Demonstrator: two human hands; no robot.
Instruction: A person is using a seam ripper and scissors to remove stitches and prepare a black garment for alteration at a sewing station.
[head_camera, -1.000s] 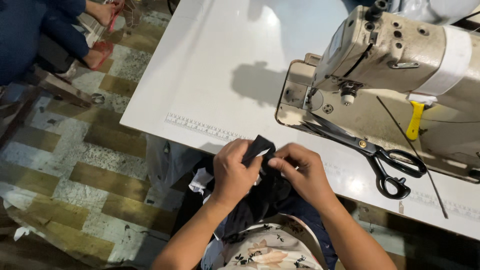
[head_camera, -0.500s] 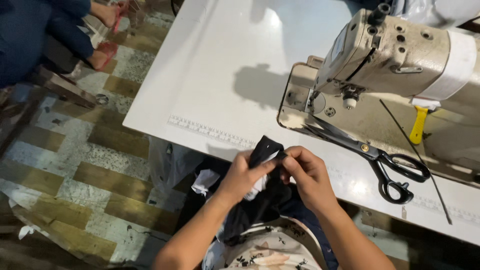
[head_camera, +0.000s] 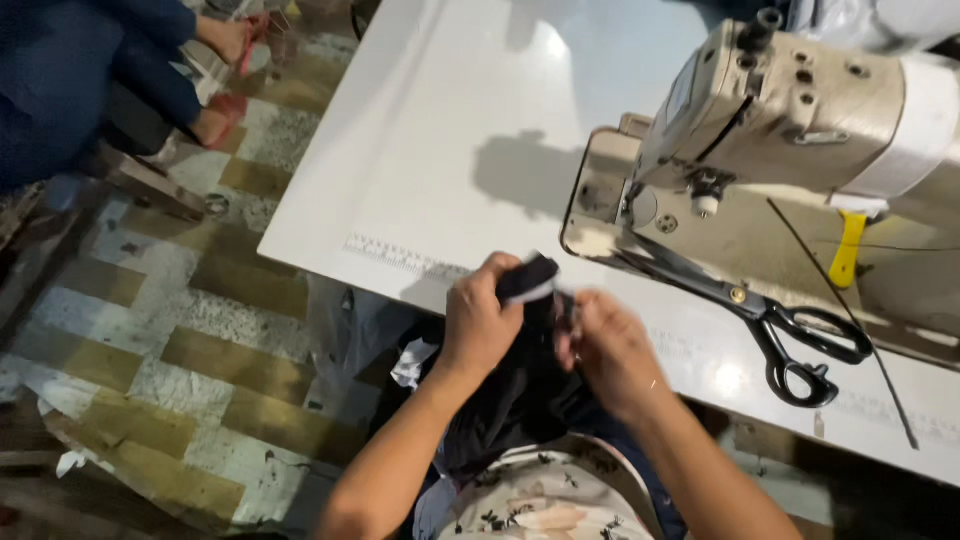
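A piece of black fabric (head_camera: 527, 360) with a white edge hangs over my lap at the near edge of the white sewing table (head_camera: 450, 150). My left hand (head_camera: 478, 322) grips its upper end, with the folded tip sticking out above my fingers. My right hand (head_camera: 610, 350) pinches the same fabric just to the right, the two hands almost touching. Both hands sit in front of the beige sewing machine (head_camera: 790, 130), well short of its needle area.
Black-handled scissors (head_camera: 770, 325) lie on the machine bed to the right of my hands. A yellow clip (head_camera: 847, 250) hangs from the machine. A printed ruler strip (head_camera: 400, 255) runs along the table edge. Another person's legs and feet (head_camera: 215, 110) are at the upper left, over a tiled floor.
My hands and the fabric have risen slightly toward the table edge. The right hand has shifted a little apart from the left and looks blurred by motion.
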